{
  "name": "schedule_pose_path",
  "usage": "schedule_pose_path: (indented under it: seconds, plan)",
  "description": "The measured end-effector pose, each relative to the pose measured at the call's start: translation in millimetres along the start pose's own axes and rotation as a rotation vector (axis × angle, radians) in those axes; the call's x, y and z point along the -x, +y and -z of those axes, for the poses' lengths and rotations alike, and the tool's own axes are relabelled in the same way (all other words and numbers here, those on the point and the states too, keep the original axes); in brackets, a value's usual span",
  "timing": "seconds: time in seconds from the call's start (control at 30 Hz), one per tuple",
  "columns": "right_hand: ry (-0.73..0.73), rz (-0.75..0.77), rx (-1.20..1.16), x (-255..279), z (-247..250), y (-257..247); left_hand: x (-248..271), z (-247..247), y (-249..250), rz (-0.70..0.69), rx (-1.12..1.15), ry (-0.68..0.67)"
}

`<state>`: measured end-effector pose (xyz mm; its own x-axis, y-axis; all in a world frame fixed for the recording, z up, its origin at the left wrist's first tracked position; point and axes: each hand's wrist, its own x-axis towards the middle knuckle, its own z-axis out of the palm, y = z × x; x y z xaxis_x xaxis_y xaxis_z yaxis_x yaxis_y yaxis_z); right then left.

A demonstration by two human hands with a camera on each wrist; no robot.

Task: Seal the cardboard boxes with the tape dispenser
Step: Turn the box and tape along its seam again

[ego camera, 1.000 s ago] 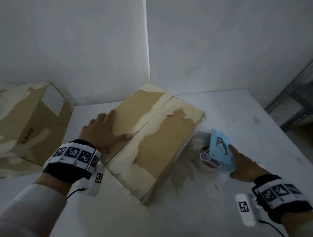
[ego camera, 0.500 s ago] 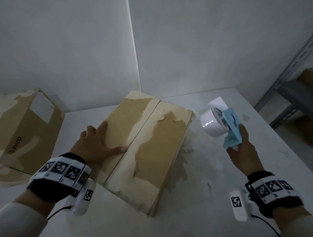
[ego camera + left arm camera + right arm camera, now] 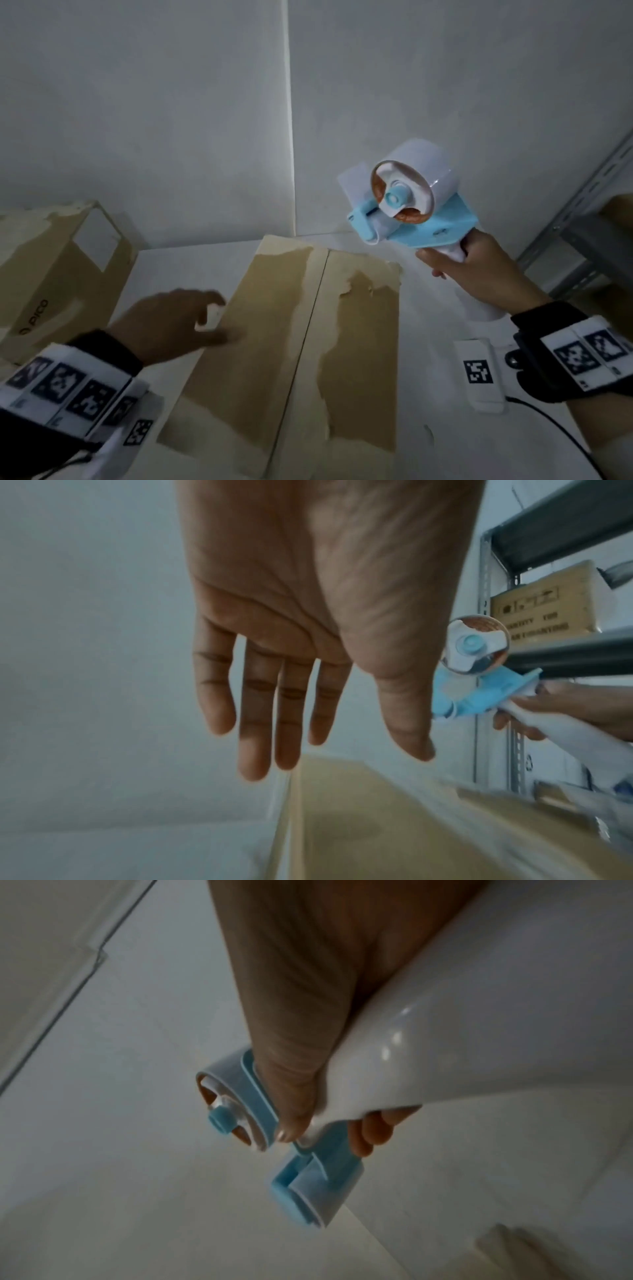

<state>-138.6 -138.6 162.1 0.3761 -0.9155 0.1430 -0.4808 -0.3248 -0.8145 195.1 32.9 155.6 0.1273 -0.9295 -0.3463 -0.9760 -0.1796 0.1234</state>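
Note:
A flat brown cardboard box (image 3: pixel 274 359) lies on the white table, its two top flaps meeting at a centre seam (image 3: pixel 308 329). My right hand (image 3: pixel 479 270) grips the white handle of the blue tape dispenser (image 3: pixel 407 202), held in the air above the box's far right corner with its white tape roll (image 3: pixel 428 171) up. In the right wrist view my thumb and fingers (image 3: pixel 298 1096) wrap the dispenser handle (image 3: pixel 479 1015). My left hand (image 3: pixel 171 322) hovers with fingers straight over the box's left edge; in the left wrist view the left hand (image 3: pixel 308 669) holds nothing above the box (image 3: pixel 377 818).
A second, taller cardboard box (image 3: pixel 51 274) marked PICO stands at the left of the table. A grey metal shelf rack (image 3: pixel 582 222) stands to the right and holds another box (image 3: pixel 544 604). White walls meet in a corner behind the table (image 3: pixel 462 445).
My right hand picked the tape dispenser up off the table and raised it, turning the roll towards me. My left hand lifted off the box's left flap.

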Motion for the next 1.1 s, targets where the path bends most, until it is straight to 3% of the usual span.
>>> schedule_pose_path:
  seconds: [0.13,0.2,0.3,0.43,0.57,0.8,1.1]
  plan:
    - [-0.148,0.073,0.019,-21,-5,-32,-27,41,8,-0.047,0.140,0.266]
    - [-0.192,0.109,-0.016,-28,-12,-46,-46,55,12,-0.105,0.253,0.332]
    - [-0.215,0.150,-0.061,-37,-23,-60,-76,61,26,-0.134,0.525,0.316]
    - [-0.198,0.181,-0.125,-50,-33,-67,-97,65,45,-0.061,1.014,0.134]
    - [-0.206,0.221,-0.215,-61,-40,-70,-104,67,48,-0.112,1.303,0.082]
    - [-0.217,0.270,-0.280,-75,-48,-68,-117,71,31,-0.169,1.422,0.052]
    - [-0.274,0.321,-0.296,-83,-59,-63,-129,66,18,-0.086,1.434,0.006]
